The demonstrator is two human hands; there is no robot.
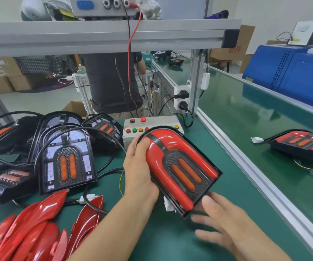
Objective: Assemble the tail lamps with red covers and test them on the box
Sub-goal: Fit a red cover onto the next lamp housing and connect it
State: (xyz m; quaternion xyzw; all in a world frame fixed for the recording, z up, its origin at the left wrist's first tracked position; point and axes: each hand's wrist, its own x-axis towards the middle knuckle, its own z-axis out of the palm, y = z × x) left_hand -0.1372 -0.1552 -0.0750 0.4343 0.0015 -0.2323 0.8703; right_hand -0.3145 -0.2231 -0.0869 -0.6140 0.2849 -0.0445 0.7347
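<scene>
Just in front of the test box point(153, 129), above the green table point(170, 238), a tail lamp point(180, 172) with its red cover fitted is held tilted, rounded end toward the box and square end toward the person. The left hand point(140, 170) grips its left edge, thumb lying on the red cover near the rounded end, fingers curled beneath and out of sight. The right hand point(225, 227) sits at the lamp's near corner with fingers spread and straight (blurred, so whether they touch the lamp's rim cannot be told). A white connector point(169, 205) shows under the lamp's near edge.

Left of the box lies a cluster of uncovered lamps point(67, 159), their pale circuit boards and orange strips showing, with black cables point(103, 132) looping over them. Nearer than that cluster, left of the held lamp, is a heap of loose red covers point(35, 228). Right of the box, beyond an aluminium rail point(246, 166), another covered lamp point(300, 146) rests on the green conveyor belt point(246, 117). Red and black wires point(131, 72) hang down toward the box from an overhead shelf point(103, 36), and behind the box stands a person in a dark shirt point(112, 81).
</scene>
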